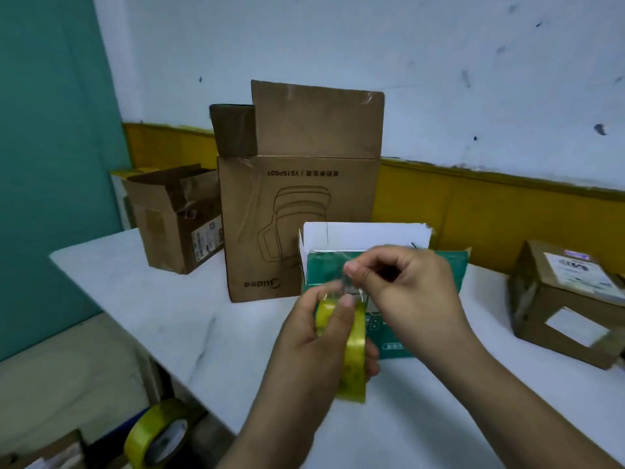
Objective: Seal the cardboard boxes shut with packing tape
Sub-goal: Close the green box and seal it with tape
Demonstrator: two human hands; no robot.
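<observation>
White table point(162, 299) lies open left of the grip, its edge running down toward the wrists. Beyond the grip stand 2 brown cardboard boxes point(297, 211), flaps up; 1 more box point(568, 299) sits well to the right. The left hand point(311, 340) grips the glossy yellow tape roll point(356, 353) above the table, on edge, its hole facing sideways. Just above, the right hand point(406, 286) pinches the clear tape end point(351, 284). A green-and-white carton point(446, 275) sits directly behind.

The left hand point(318, 330) grips a yellow tape roll point(355, 353) above the table point(142, 299) — the right hand point(409, 286) pinches its free end, before a green box point(449, 272).
</observation>
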